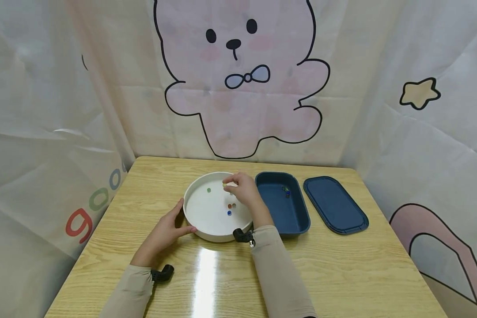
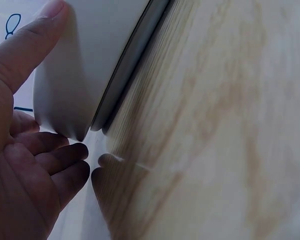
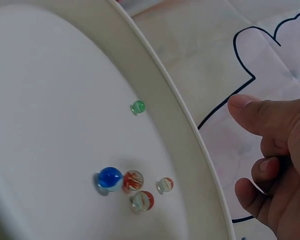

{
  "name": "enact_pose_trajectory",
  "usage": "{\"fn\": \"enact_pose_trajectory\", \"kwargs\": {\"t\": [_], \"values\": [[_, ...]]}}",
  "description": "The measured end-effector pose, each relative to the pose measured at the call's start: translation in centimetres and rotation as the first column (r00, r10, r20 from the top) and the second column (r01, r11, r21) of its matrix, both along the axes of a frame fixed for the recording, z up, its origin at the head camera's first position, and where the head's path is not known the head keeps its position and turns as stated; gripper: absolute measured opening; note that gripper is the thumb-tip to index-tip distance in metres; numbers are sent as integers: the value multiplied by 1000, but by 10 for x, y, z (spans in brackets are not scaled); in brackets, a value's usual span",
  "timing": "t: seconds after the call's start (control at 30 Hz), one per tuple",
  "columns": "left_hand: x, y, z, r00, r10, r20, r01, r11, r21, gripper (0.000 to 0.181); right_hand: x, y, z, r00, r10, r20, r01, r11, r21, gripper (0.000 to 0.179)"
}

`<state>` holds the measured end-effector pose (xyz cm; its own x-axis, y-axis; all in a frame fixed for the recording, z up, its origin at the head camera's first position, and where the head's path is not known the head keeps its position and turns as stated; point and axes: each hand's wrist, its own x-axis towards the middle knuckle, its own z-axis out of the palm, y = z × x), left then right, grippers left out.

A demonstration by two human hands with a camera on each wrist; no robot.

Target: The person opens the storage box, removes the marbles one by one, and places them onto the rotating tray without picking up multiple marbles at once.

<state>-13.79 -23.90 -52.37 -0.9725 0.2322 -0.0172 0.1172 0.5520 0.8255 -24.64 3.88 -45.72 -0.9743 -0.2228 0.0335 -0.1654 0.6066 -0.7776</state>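
A round white tray (image 1: 206, 221) stands on the table, with my left hand (image 1: 164, 232) gripping its near-left outer wall. In the left wrist view, the thumb (image 2: 32, 42) lies against that wall and the other fingertips bend in beside its edge. Over the tray's far right part, my right hand (image 1: 244, 190) pinches a small yellowish marble (image 1: 224, 185); the right wrist view does not show that marble. On the tray floor lie a green marble (image 3: 138, 107), a blue marble (image 3: 110, 177), a red-streaked marble (image 3: 133, 180) and a few other clear, coloured ones.
Right of the tray stands a dark blue rectangular box (image 1: 276, 221) with several marbles (image 1: 286, 192) near its far end. A flat dark blue lid (image 1: 335, 205) lies farther right on the wooden table (image 1: 342, 265). Printed cloth (image 1: 242, 119) hangs behind and at both sides.
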Motion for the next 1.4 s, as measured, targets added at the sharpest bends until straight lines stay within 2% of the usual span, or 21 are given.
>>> {"fn": "enact_pose_trajectory", "kwargs": {"t": [0.13, 0.5, 0.77, 1.17, 1.4], "values": [[0, 0, -1, 1000, -1, -2, 1, 1000, 0, 121, 3, -3, -4, 999, 16, 37, -16, 1000, 1, 19], [1, 3, 0, 1000, 2, 12, -2, 1000, 20, 122, 9, -2, -12, 998, 36, 59, -40, 997, 65, 16], [0, 3, -2, 1000, -3, 10, 3, 1000, 14, 123, 12, 2, -7, 997, 45, 59, -49, 997, 66, 23], [-1, 3, 2, 1000, 1, 17, -1, 1000, 3, 119, 15, 23, 15, 997, 32, -71, -29, 999, 46, 23], [1, 1, 3, 1000, 16, 22, -16, 1000, -13, 120, 10, 47, 20, 992, -15, -125, 21, 998, 51, 23]]}}
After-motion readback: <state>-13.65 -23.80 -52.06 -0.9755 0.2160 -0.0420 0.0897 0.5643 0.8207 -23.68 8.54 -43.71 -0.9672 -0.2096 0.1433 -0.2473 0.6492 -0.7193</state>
